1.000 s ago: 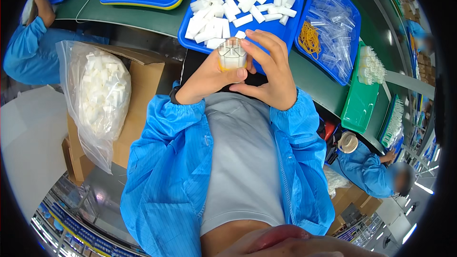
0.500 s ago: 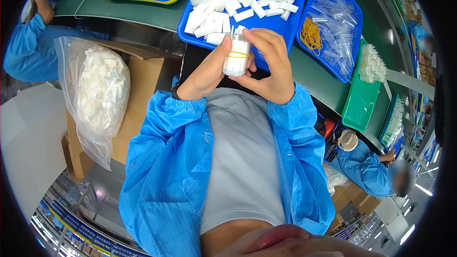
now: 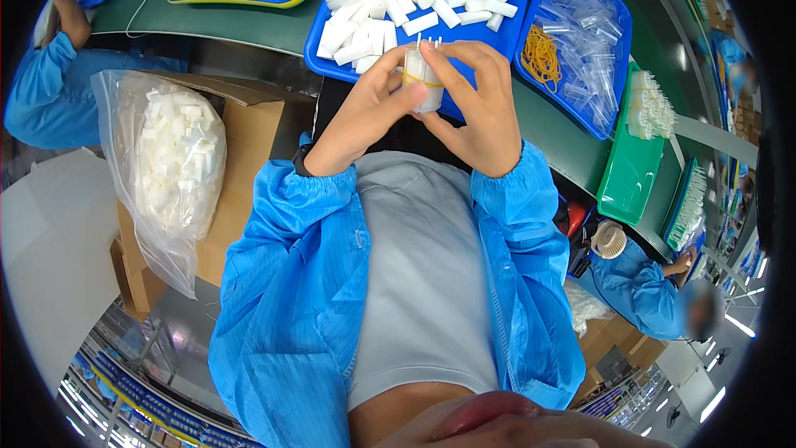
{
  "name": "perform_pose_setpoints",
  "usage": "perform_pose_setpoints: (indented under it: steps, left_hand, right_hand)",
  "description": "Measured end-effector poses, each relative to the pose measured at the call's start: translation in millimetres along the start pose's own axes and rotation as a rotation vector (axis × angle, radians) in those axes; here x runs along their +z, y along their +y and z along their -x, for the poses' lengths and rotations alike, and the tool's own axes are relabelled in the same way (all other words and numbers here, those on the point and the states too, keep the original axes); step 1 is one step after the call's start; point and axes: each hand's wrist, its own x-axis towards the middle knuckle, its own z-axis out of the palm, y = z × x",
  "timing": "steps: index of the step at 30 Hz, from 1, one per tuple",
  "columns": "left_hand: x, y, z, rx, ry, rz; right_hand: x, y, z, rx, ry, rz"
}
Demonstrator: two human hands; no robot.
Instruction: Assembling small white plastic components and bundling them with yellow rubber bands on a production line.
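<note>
The person wears a bright blue work jacket point(image 3: 290, 315), open at the front, with thin darker lines running through the slightly shiny cloth. The left sleeve point(image 3: 286, 207) and the right sleeve point(image 3: 522, 207) are loose and wrinkled, and each finishes in a gathered cuff. On the left front panel there is a square patch pocket point(image 3: 290, 394), of the same blue. Under the jacket is a plain light grey shirt point(image 3: 423, 282) with a round neckline point(image 3: 423, 390). A black band point(image 3: 301, 159) encircles the left wrist.

The bundle point(image 3: 432, 100) is white, its band point(image 3: 432, 85) yellow, the tabletop point(image 3: 232, 37) green, the jacket point(image 3: 290, 299) blue with darker stripes.
</note>
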Motion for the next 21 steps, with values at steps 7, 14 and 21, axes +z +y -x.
perform_pose_setpoints:
  steps: [7,14,21]
  left_hand:
    - [-7.9,-3.0,-4.4,-0.036,-0.035,0.075]
    - [-6.8,1.7,-2.2,-0.107,-0.172,0.22]
    - [-2.3,0.6,-1.4,-0.084,-0.232,0.181]
  right_hand:
    - [-9.9,-5.3,-1.4,0.163,0.115,-0.448]
    - [-11.4,0.2,0.7,0.146,0.017,-0.329]
    - [-11.2,-1.7,0.7,0.088,0.103,-0.239]
